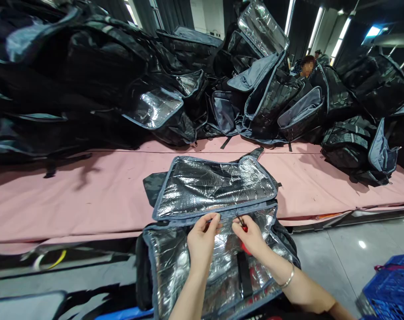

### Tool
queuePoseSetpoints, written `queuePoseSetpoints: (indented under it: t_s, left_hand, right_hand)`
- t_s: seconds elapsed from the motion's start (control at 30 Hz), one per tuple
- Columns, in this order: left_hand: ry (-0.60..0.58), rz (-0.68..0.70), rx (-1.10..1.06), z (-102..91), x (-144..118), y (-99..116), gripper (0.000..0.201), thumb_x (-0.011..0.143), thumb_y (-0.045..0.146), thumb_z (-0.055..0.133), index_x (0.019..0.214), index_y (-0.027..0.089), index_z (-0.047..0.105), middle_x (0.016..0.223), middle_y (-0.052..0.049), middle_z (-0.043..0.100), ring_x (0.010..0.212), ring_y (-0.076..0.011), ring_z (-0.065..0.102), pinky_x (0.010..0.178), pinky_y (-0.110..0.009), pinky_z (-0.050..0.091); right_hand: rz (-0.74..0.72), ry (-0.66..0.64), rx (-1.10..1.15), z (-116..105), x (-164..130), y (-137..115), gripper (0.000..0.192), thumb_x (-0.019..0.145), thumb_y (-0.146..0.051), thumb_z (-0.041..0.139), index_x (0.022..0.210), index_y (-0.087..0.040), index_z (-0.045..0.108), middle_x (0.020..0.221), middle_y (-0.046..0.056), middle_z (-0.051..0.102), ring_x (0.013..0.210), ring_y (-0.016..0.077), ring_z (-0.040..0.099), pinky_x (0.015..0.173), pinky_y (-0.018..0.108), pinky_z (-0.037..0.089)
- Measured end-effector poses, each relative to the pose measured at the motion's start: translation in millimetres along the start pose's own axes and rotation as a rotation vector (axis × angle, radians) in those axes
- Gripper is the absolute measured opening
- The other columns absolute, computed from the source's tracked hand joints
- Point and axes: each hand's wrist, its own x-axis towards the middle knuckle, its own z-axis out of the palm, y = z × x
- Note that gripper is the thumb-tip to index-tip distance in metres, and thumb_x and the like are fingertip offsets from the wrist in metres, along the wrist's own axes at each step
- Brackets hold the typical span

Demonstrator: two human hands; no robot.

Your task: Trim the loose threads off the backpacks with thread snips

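Head view: above an open silver-lined bag (225,262) at the near edge of the pink-covered desk (98,195), gripping a red-handled tool (244,247) in the curled fingers of the right hand (253,238); pinching narrowly with the left hand (201,238) near the folded-back flap (215,184), unclear on what. Farther back, facing heaped dark bags (105,66).

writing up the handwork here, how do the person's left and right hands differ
The right hand holds a small tool with red parts; no tool shows in the left hand, whose thumb and index finger come together. A bracelet circles the right wrist, while the left wrist is bare. Both hands are over the open silver-lined bag.
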Motion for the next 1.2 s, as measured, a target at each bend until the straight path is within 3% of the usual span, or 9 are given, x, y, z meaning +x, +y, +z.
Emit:
queuePoseSetpoints:
  t_s: [0.13,0.4,0.5,0.67,0.93,1.2]
  left_hand:
    - [0.018,-0.017,-0.095,2.8,-3,5,0.045,0.058,0.052,0.07,0.082,0.015,0.062,0.071,-0.002,0.061,0.06,-0.014,0.057,0.053,-0.023,0.044]
    - [0.031,-0.043,-0.207,3.6,-8,11,0.042,0.058,0.048,0.072,0.081,0.015,0.061,0.071,-0.001,0.059,0.059,-0.0124,0.054,0.051,-0.022,0.041]
    - [0.03,-0.034,-0.227,3.7,-9,11,0.04,0.059,0.047,0.072,0.08,0.015,0.061,0.07,0.0,0.059,0.061,-0.0117,0.054,0.053,-0.021,0.041]
    - [0.032,-0.02,-0.236,3.3,-8,8,0.039,0.059,0.046,0.072,0.08,0.015,0.061,0.074,-0.001,0.06,0.062,-0.0119,0.054,0.055,-0.022,0.042]
    - [0.053,0.01,-0.236,4.2,-8,2,0.037,0.062,0.047,0.07,0.082,0.016,0.06,0.078,-0.001,0.06,0.062,-0.0117,0.053,0.056,-0.023,0.043]
    - [0.052,0.024,-0.248,3.0,-8,0,0.031,0.064,0.043,0.07,0.08,0.017,0.06,0.074,0.002,0.058,0.059,-0.0093,0.049,0.058,-0.022,0.042]
  right_hand:
    - [-0.136,-0.035,-0.282,-11,-11,-11,0.025,0.089,-0.028,0.041,0.105,-0.016,0.055,0.1,0.006,0.061,0.092,0.0178,0.055,0.084,0.032,0.041]
    - [-0.192,-0.047,-0.711,-12,-10,-30,0.025,0.087,-0.026,0.049,0.11,-0.02,0.057,0.093,0.006,0.063,0.089,0.0195,0.059,0.079,0.029,0.044]
    - [-0.182,-0.039,-0.779,-10,-10,-39,0.023,0.087,-0.032,0.051,0.106,-0.022,0.059,0.091,0.004,0.063,0.087,0.0196,0.06,0.075,0.027,0.044]
    - [-0.192,-0.049,-0.878,-6,-11,-48,0.025,0.091,-0.031,0.041,0.108,-0.02,0.055,0.091,0.005,0.063,0.079,0.0194,0.061,0.066,0.028,0.042]
    - [-0.172,-0.133,-1.105,3,-10,-62,0.019,0.091,-0.033,0.041,0.097,-0.02,0.054,0.084,0.005,0.067,0.072,0.0222,0.064,0.057,0.028,0.037]
    - [-0.166,-0.133,-1.15,14,-5,-58,0.021,0.093,-0.033,0.037,0.096,-0.019,0.052,0.087,0.007,0.067,0.073,0.0229,0.064,0.056,0.028,0.035]
